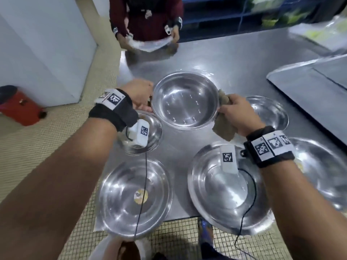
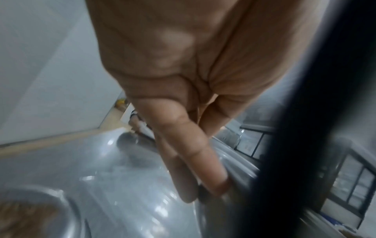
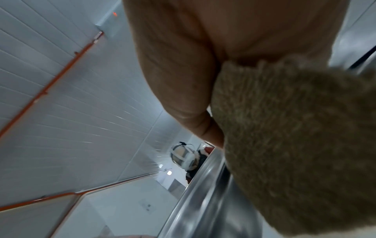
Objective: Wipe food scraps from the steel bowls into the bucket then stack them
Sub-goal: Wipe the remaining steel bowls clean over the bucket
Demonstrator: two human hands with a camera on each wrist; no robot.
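- Step in hand, by judgement: one steel bowl, round, shallow and mirror-bright with no scraps visible inside, is gripped at opposite rims, either being lifted toward stacking or repositioned. It sits at the middle of the steel counter.
- Left hand: on the bowl's left rim. The left wrist view shows the fingers held straight and close together, lying against the bowl's outer wall; the thumb seems to sit over the rim.
- Right hand: on the bowl's right rim, fingers curled round a brown cloth, coarse and nubbly, terry-like, bunched between palm and metal.
- Small bowl, just beside the held bowl at its lower left: brownish residue inside, still to be wiped.
- Near-left bowl: wide, polished, with one pale scrap at its centre.
- Near-right bowl, far-right bowl and right-edge bowl: smooth steel; contents hard to tell.
- Red bucket: plastic, on the tiled floor, well apart to the left of the counter.
- Next move, by judgement: set this bowl as the stack's base, then carry a soiled bowl over the bucket's mouth before wiping, keeping a firm hold since the steel looks slick.
- Second person, far side of the counter, handling a clear sheet.
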